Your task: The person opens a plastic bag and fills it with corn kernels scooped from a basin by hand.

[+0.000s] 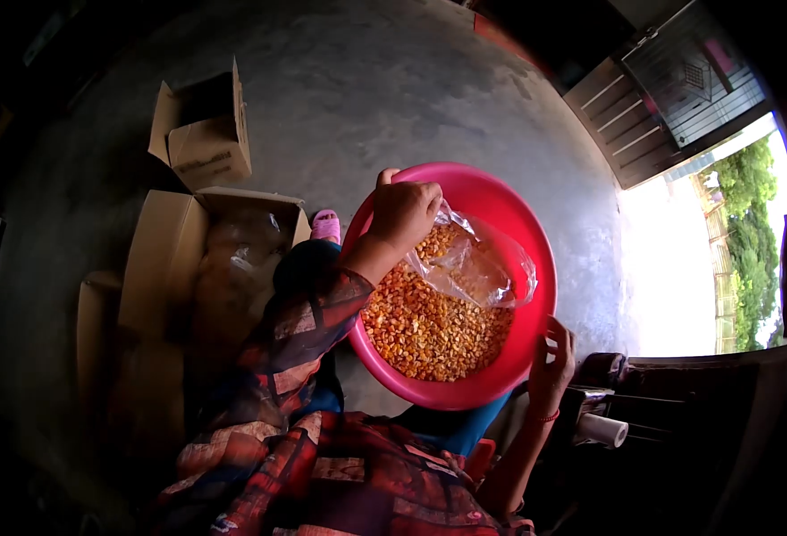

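A pink basin (542, 259) at my lap holds many orange-yellow pieces that look like corn kernels (438, 326). My left hand (404, 213) reaches over the basin's far-left rim, its fingers closed on the edge of a clear plastic bag (474, 263). The bag lies across the kernels and partly covers them. At the basin's right rim, my right hand (551, 362) has its fingers bent and apart, with nothing visible in them. Whether its fingertips touch the rim is hard to make out.
Left of me stands an open cardboard box (163, 259) with clear plastic inside. A smaller open box (210, 152) sits beyond it on the concrete floor (366, 89). At right are a white roll (602, 431), dark furniture and a bright doorway (670, 277).
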Action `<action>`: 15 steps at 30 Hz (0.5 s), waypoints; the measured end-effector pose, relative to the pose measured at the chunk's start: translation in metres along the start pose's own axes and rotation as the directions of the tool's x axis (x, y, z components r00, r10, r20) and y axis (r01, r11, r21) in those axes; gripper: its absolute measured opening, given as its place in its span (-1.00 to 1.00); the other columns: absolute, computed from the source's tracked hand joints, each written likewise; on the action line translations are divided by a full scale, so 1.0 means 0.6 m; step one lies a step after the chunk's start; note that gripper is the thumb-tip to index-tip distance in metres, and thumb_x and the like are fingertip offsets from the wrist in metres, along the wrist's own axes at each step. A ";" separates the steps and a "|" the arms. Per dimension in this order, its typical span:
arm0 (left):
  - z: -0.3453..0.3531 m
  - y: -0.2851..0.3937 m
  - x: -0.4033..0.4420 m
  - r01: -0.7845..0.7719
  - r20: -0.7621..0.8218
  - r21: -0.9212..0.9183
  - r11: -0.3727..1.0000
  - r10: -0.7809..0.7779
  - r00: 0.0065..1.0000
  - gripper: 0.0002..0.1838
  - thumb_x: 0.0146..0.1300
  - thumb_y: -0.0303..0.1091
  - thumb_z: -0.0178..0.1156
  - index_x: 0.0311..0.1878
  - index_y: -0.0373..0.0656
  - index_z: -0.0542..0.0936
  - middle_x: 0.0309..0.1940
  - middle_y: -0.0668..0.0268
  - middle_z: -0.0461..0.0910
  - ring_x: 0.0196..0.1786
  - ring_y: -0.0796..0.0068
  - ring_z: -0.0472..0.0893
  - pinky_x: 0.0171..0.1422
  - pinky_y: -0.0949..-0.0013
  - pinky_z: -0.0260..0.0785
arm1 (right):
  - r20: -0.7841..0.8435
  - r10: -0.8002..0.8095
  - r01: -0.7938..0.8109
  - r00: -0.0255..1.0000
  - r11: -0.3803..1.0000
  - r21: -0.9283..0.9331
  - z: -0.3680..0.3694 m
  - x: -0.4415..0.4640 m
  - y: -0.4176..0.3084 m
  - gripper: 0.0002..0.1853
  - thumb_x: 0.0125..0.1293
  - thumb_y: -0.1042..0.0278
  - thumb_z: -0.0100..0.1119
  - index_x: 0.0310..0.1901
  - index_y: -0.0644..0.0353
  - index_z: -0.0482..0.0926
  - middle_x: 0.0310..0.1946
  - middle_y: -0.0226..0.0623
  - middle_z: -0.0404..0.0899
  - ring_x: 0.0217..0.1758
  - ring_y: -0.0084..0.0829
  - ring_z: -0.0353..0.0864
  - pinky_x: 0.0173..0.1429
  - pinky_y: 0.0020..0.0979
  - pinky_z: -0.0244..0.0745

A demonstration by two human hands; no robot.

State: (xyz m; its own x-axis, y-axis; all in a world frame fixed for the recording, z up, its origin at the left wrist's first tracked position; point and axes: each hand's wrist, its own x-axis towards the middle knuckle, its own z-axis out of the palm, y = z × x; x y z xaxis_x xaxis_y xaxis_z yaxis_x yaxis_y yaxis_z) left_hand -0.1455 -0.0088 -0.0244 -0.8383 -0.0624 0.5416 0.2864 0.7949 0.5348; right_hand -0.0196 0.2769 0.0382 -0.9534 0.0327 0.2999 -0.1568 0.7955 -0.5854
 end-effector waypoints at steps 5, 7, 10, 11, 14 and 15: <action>-0.005 0.002 -0.001 -0.016 0.039 0.016 1.000 0.016 0.999 -0.86 0.18 -0.29 0.10 -0.43 -0.06 0.59 -0.57 0.28 0.58 -0.41 0.23 0.57 0.15 0.10 0.16 | 0.531 -0.421 0.295 0.735 0.904 0.308 0.096 0.008 -0.101 -0.76 0.18 0.48 0.12 -0.09 0.20 0.53 -0.14 -0.15 0.51 -0.07 -0.17 0.52 0.00 -0.28 0.41; -0.001 0.000 -0.004 -0.040 -0.029 -0.016 0.999 0.040 0.999 -0.84 0.17 -0.32 0.09 -0.50 -0.07 0.55 -0.62 0.25 0.55 -0.46 0.21 0.56 0.15 0.09 0.16 | 0.593 -0.521 0.377 0.614 0.853 0.360 0.157 0.012 -0.120 -0.73 0.16 0.42 0.13 -0.07 0.19 0.51 -0.12 -0.15 0.48 -0.01 -0.16 0.47 0.05 -0.24 0.37; 0.006 -0.003 -0.004 -0.076 -0.097 -0.038 0.996 0.072 0.993 -0.82 0.15 -0.36 0.07 -0.55 -0.09 0.53 -0.66 0.21 0.53 -0.49 0.19 0.56 0.17 0.08 0.15 | 0.565 -0.612 0.587 0.553 0.768 0.257 0.240 0.017 -0.128 -0.63 0.06 0.43 0.14 -0.02 0.13 0.46 -0.03 -0.21 0.42 0.10 -0.16 0.38 0.12 -0.18 0.31; 0.006 -0.003 -0.005 -0.080 -0.098 -0.040 0.996 0.075 0.992 -0.83 0.15 -0.36 0.08 -0.55 -0.09 0.53 -0.66 0.21 0.53 -0.49 0.19 0.56 0.17 0.07 0.14 | 0.546 -0.624 0.606 0.559 0.757 0.244 0.266 0.020 -0.127 -0.57 0.04 0.42 0.13 0.02 0.11 0.43 0.00 -0.22 0.40 0.15 -0.14 0.34 0.16 -0.16 0.28; 0.007 -0.002 -0.005 -0.079 -0.099 -0.042 0.996 0.075 0.992 -0.83 0.14 -0.36 0.08 -0.55 -0.10 0.53 -0.64 0.20 0.54 -0.48 0.19 0.57 0.18 0.06 0.13 | 0.476 -0.650 0.593 0.592 0.752 0.289 0.292 0.016 -0.132 -0.54 0.03 0.37 0.12 0.05 0.17 0.42 0.12 -0.06 0.36 0.24 -0.02 0.26 0.32 -0.14 0.15; 0.006 -0.002 -0.006 -0.073 -0.091 -0.044 0.996 0.069 0.993 -0.83 0.14 -0.36 0.08 -0.54 -0.10 0.54 -0.64 0.20 0.54 -0.47 0.19 0.57 0.19 0.06 0.13 | 0.533 -0.619 0.584 0.576 0.769 0.262 0.294 0.013 -0.129 -0.52 0.04 0.33 0.13 0.08 0.15 0.40 0.11 -0.05 0.37 0.24 -0.02 0.27 0.32 -0.10 0.15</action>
State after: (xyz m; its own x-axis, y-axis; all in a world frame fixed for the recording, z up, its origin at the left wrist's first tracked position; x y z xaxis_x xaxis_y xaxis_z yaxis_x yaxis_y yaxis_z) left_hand -0.1448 -0.0069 -0.0292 -0.7709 -0.0621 0.6339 0.3672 0.7699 0.5219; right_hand -0.0606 0.1089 -0.0471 -0.5896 -0.7966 0.1335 -0.7447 0.4721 -0.4718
